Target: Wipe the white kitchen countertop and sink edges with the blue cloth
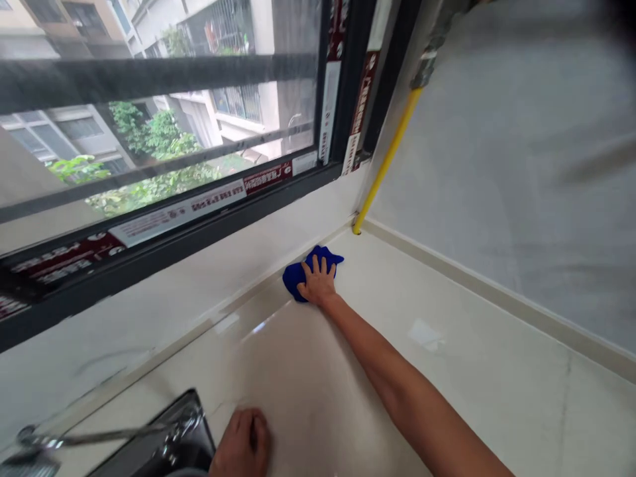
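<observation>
A bunched blue cloth (pixel 294 277) lies on the glossy pale countertop (pixel 298 371), close to the low raised strip beneath the window. My right hand (pixel 318 281) presses flat on that cloth, fingers spread, with the arm reaching in from the lower right. At the bottom edge, my left hand (pixel 241 445) rests by the sink's corner, its fingers curled in and no object visible in them. Part of the left hand is cut off by the frame.
A dark sink (pixel 186 434) with a metal faucet (pixel 106 434) sits at lower left. In the far corner a yellow pipe (pixel 387 162) rises from the counter. A dark window frame (pixel 163 255) with printed tape runs along the left; a grey-white wall (pixel 521 172) stands on the right.
</observation>
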`<state>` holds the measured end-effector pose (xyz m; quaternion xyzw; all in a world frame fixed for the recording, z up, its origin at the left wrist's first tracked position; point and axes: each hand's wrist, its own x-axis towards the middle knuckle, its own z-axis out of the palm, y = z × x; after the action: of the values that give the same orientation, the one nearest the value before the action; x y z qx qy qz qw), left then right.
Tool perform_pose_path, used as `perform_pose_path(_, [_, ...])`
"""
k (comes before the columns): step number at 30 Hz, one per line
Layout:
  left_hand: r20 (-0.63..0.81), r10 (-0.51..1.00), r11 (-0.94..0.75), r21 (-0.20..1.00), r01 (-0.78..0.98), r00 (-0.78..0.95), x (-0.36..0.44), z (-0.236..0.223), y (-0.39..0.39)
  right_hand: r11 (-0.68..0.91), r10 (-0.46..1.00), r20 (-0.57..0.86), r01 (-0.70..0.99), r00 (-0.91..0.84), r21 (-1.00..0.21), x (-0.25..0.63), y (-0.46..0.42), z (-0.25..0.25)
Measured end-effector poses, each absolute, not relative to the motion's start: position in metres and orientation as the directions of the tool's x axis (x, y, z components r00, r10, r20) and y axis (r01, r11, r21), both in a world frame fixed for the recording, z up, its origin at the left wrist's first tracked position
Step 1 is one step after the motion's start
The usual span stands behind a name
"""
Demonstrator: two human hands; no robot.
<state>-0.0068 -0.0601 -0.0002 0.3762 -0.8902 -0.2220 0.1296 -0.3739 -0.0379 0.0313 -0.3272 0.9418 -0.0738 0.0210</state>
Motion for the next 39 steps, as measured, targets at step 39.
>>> perform_pose_path(39, [0.367, -0.514, 0.601, 0.799, -0.021, -0.776, 0.079, 0.009, 0.049, 0.164, -0.981, -0.029, -0.754, -0.189, -0.636, -0.086, 0.119, 0.012])
